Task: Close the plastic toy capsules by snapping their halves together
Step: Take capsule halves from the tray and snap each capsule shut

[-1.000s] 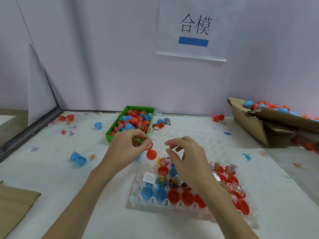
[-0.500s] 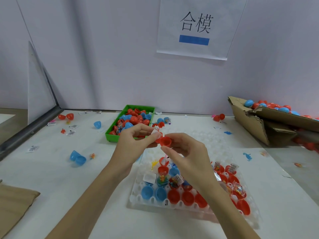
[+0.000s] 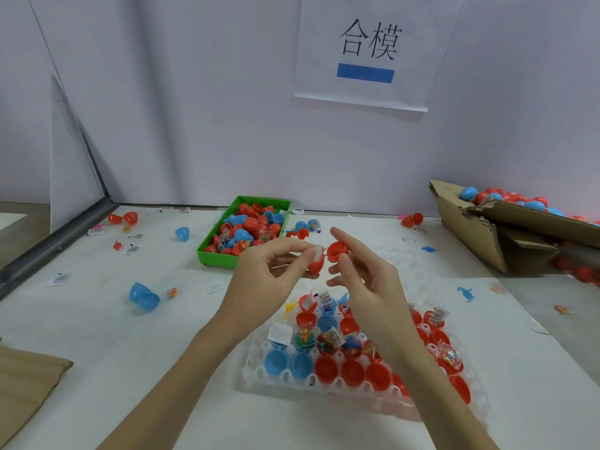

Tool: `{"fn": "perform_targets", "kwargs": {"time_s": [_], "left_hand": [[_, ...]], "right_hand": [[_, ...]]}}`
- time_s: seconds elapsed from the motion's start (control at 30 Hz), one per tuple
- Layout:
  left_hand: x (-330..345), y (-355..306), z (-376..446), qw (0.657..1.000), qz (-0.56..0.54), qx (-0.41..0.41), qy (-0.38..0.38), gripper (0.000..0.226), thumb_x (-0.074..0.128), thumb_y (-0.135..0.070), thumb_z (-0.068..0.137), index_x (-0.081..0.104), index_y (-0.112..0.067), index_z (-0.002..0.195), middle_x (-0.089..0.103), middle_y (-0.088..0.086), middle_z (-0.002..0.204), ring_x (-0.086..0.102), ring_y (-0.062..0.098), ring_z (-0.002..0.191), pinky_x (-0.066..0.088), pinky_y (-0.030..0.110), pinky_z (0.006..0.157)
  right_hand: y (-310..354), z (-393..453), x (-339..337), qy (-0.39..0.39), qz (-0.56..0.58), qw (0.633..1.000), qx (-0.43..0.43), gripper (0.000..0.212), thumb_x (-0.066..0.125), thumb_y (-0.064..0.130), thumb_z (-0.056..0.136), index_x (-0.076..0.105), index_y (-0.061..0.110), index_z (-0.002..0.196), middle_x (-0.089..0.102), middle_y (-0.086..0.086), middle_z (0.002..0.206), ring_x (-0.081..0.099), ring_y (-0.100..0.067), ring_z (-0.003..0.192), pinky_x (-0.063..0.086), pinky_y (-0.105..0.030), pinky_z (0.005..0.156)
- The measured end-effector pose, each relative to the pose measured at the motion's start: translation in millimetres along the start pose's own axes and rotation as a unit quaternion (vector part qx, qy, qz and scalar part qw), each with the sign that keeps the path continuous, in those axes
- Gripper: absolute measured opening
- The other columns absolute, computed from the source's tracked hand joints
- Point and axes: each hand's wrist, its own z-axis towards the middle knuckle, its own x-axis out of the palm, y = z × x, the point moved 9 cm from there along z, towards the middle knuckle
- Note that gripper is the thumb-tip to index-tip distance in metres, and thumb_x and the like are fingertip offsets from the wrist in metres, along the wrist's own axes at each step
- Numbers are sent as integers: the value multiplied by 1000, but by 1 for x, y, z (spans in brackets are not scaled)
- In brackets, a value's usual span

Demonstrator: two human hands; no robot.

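Pale lilac partition wall [image 3: 194, 108] standing behind a white worktable [image 3: 97, 336]

A white paper sign [image 3: 363, 50] bearing two black characters and a blue bar is hanging on the wall, its lower edge curling slightly outward. Soft, even light is falling across the scene, leaving only faint shadows. At the left, a grey metal rail [image 3: 55, 245] is running diagonally along the table's edge, with a pale upright side panel [image 3: 69, 164] rising above it to a point. The wall is meeting the tabletop in a straight seam across the view. At the lower left corner, a brown cardboard sheet [image 3: 26, 384] is lying on the table surface.
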Motion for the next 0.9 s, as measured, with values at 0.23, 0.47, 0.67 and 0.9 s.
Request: {"fn": "perform_targets", "kwargs": {"time_s": [0.23, 0.47, 0.67, 0.9], "left_hand": [[-1, -10, -2, 998, 44, 43, -27, 11, 73, -13, 96, 76, -13, 106, 77, -3, 101, 76, 12, 89, 62, 25, 81], [-5, -17, -4, 994, 56, 77, -54, 10, 70, -9, 97, 72, -15, 105, 75, -8, 102, 73, 11, 95, 58, 16, 81], [-2, -27, -10, 984, 101, 138, -53, 17, 70, -9, 97, 66, -21, 107, 73, -6, 106, 70, 10, 102, 57, 15, 86], [0, -40, -14, 951, 207, 219, -66, 21, 75, -14, 94, 74, -8, 114, 76, 1, 106, 66, 8, 96, 56, 18, 88]], "right_hand": [[8, -2, 1, -8, -153, 986, -59, 53, 54, 23, 102, 38, 48, 145, 53, 25, 110, 60, 0, 103, 47, -4, 85], [14, -2, -6, -38, -42, 997, -51, 26, 68, 22, 96, 62, 36, 116, 68, 26, 105, 68, -4, 104, 58, -18, 85], [16, -3, -8, -28, -49, 997, -53, 25, 69, 20, 96, 65, 34, 117, 70, 22, 105, 69, -8, 104, 59, -22, 85], [27, -4, -7, -28, -181, 975, -122, 32, 62, 29, 91, 61, 40, 121, 61, 12, 114, 60, 2, 102, 49, -4, 83]]}}
